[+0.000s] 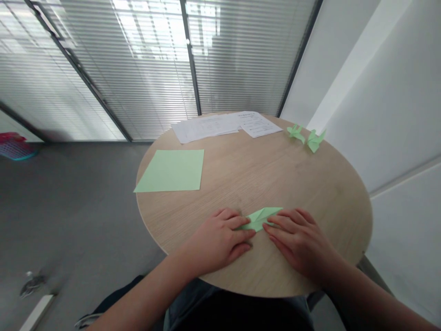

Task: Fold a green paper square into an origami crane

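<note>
A small folded piece of green paper (262, 217) lies on the round wooden table close to its near side, with creases and a slanted upper flap showing. My left hand (223, 238) holds its left end, fingertips pressed onto the paper and thumb close to the tabletop. On the other end, my right hand (299, 236) has its fingers together and grips the paper's right part and lower edge. Both ends of the piece are partly hidden under my fingers.
A flat green sheet (174, 170) lies at the table's left edge. Printed white papers (213, 126) overlap at the back. Two folded green paper figures (314, 140) stand at the back right. A white wall (389, 105) borders the right; a basket (16, 147) is far left.
</note>
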Demonstrator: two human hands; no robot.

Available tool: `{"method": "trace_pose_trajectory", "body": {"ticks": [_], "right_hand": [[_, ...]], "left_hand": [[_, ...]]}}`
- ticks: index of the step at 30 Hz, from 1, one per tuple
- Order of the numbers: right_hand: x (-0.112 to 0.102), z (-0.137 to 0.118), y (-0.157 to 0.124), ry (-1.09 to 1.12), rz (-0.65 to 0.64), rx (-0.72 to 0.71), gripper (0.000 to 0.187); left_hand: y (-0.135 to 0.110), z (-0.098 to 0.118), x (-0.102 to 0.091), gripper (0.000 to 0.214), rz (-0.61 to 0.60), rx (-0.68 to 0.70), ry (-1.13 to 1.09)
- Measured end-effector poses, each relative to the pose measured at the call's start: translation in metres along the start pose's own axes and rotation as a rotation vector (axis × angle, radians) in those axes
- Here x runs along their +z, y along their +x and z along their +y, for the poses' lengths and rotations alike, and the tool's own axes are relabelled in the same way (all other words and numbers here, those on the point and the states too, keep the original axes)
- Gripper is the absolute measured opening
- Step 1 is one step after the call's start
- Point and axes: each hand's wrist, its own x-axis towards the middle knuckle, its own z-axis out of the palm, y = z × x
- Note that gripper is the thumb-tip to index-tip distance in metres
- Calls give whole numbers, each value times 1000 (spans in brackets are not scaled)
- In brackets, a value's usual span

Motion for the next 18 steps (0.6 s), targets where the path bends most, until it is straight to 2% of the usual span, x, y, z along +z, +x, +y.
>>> {"method": "trace_pose_trajectory", "body": {"ticks": [6,11,14,16,18], "right_hand": [[2,-2,-3,12,19,54,28],[2,-6,-2,8,22,69,28],[2,-9,-1,22,7,90,27],[1,-10,1,27,9,95,26],[-1,-11,5,27,9,91,23]], "left_hand": [[-8,-2,-3,23,33,17,81],[-24,8,-6,22,61,17,180],[-32,14,-14,23,84,9,169],[-31,15,-22,24,101,-33,127],[-23,13,-28,24,97,-136,88]]}}
